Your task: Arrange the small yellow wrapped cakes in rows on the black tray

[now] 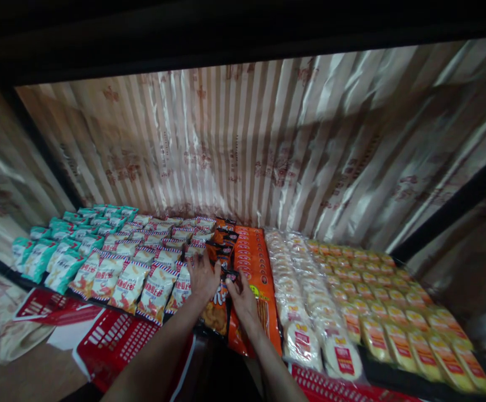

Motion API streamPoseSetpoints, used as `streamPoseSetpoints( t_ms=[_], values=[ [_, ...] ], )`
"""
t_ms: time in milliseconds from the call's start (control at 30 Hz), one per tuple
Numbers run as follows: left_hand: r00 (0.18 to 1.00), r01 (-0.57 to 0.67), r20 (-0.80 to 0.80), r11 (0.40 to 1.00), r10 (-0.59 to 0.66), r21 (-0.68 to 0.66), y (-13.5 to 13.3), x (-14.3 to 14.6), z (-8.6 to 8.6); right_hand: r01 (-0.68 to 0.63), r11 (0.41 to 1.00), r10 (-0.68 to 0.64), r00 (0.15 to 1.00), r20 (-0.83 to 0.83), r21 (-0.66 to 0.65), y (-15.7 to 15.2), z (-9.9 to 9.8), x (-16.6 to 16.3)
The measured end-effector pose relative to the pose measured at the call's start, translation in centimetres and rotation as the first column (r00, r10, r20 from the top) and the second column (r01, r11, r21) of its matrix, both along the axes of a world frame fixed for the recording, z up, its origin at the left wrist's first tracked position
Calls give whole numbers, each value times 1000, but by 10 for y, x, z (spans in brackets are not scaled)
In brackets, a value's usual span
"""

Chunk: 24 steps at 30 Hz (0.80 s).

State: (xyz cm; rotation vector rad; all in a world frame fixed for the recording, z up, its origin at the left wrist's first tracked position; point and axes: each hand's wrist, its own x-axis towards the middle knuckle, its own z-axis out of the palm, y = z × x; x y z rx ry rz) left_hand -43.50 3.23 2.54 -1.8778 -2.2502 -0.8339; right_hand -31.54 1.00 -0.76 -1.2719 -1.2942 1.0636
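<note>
My left hand (204, 279) lies over the join between the white snack bags (158, 290) and a column of black-and-orange snack bags (221, 245), its fingers stretched out and apart. At the column's front stands a black snack bag (215, 317) with brown snacks pictured on it. My right hand (244, 298) grips this bag's upper right edge between thumb and fingers; the fingertips are partly hidden. Just right of it runs a row of bright orange packets (263, 273), overlapping one another.
Teal snack bags (65, 262) fill the shelf's left end. Round white packaged cakes (301, 340) and yellow packaged cakes (397, 335) stand in rows on the right. Red perforated baskets (117, 340) line the front. Behind hangs a striped curtain (243, 139), under a dark overhead beam (243, 39).
</note>
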Motion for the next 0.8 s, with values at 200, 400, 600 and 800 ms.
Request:
streamPoseSetpoints(
  t_ms=[200,400,600,800],
  values=[
    [1000,27,2,999,-27,42,6,0,-7,14,1000,-14,1000,26,-17,3,10,-4],
    [996,72,40,994,-76,85,5,0,-10,49,999,-49,999,5,-22,5,6,-8],
    [996,74,42,991,-79,109,5,-3,-11,55,998,-56,998,-34,-31,8,4,-7],
    [998,70,-20,985,-68,161,5,-9,-5,73,997,-72,996,47,-17,4,4,-8]
  ],
)
